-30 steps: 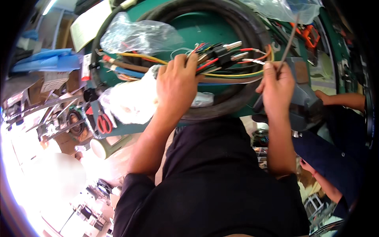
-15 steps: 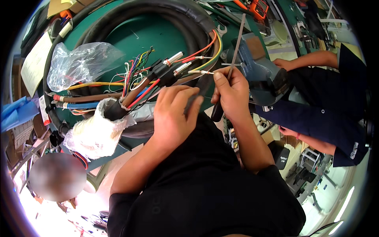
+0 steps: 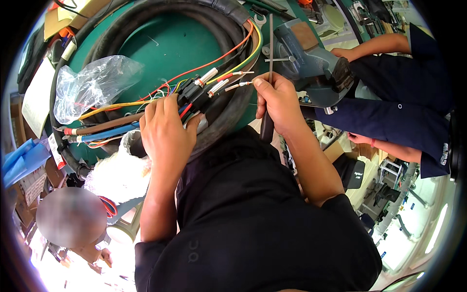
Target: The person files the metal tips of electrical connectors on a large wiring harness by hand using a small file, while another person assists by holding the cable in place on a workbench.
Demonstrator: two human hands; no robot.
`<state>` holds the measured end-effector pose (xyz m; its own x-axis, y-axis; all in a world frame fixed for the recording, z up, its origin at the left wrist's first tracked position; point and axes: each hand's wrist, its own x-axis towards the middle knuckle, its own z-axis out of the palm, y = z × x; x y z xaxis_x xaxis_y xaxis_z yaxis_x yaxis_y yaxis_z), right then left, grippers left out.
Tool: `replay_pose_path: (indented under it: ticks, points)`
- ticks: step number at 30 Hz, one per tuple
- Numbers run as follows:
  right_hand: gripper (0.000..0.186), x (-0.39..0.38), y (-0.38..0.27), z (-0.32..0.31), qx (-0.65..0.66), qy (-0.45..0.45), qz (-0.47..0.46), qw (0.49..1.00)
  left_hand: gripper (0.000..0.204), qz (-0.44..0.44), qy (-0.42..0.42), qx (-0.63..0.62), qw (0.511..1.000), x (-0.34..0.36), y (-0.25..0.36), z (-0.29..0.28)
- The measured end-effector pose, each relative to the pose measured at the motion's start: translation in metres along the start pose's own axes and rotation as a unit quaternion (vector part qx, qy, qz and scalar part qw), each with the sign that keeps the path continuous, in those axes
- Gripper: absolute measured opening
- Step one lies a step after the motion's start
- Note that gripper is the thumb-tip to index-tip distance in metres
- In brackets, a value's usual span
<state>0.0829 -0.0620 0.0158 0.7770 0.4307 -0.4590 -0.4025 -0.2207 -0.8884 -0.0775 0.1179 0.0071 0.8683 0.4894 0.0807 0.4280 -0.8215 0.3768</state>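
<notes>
My left hand (image 3: 168,127) lies curled over the wire bundle, its fingertips beside a black connector block (image 3: 192,91). Brown cable (image 3: 102,125) and blue cable (image 3: 104,135) run out to the left from under it. White-and-metal cylindrical contacts (image 3: 219,87) stick out of the block toward the right. My right hand (image 3: 278,103) is closed around a long slim metal tool (image 3: 271,44) with a dark handle, its shaft pointing away from me. Its thumb and index finger are at a thin white wire end (image 3: 239,86) with a metal tip; whether they pinch it is unclear.
A thick black cable (image 3: 146,24) coils over the green table (image 3: 168,48). Clear plastic bag (image 3: 92,85) lies left, bubble wrap (image 3: 116,173) nearer me. A blue-grey vise (image 3: 304,53) and an open-end wrench (image 3: 260,20) are right. Another person's arm (image 3: 374,46) is beyond the vise.
My left hand has moved left, away from my right hand, onto the wire bundle beside the connector block. My right hand keeps the tool, its shaft now more upright. The whole view has shifted slightly.
</notes>
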Motion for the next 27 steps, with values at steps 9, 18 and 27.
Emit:
replay_pose_path:
  ticks: [9, 18, 27]
  points:
    - [0.015, -0.004, 0.013, -0.009, 0.032, -0.048, -0.001, 0.998, 0.091, 0.056, 0.019, -0.003, 0.998, 0.006, 0.012, -0.004]
    - [0.013, 0.003, 0.012, -0.009, 0.015, -0.073, -0.044, 0.996, 0.097, 0.061, 0.005, 0.043, 0.997, 0.011, 0.014, 0.002]
    - [0.015, 0.004, 0.017, -0.007, 0.049, -0.090, -0.062, 0.993, 0.090, 0.059, 0.002, 0.045, 0.997, 0.015, 0.015, 0.005]
